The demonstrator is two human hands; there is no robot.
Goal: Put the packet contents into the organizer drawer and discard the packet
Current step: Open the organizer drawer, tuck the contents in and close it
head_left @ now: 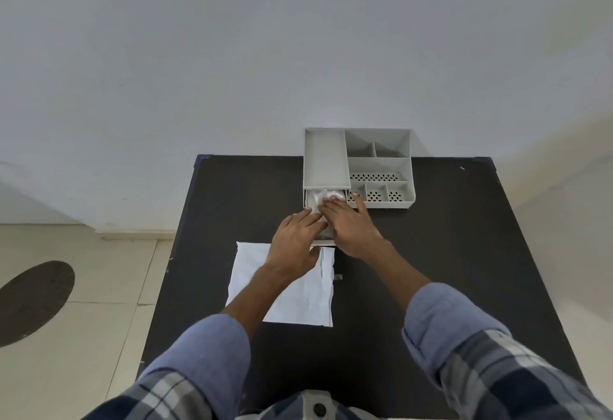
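Note:
A grey organizer (378, 167) stands at the far edge of the black table (431, 270). Its drawer (326, 239) is pulled out toward me at the lower left. Crumpled white contents (320, 196) lie inside the drawer. My right hand (351, 227) lies flat over the drawer, fingertips pressing on the white contents. My left hand (295, 244) rests beside it on the drawer's left side, fingers extended and touching the contents. A flat white packet (298, 297) lies on the table just in front of the drawer, partly under my left wrist.
The organizer has several open compartments on its right, some with perforated floors. A white wall rises right behind it. Tiled floor with a dark round patch (30, 300) lies to the left of the table.

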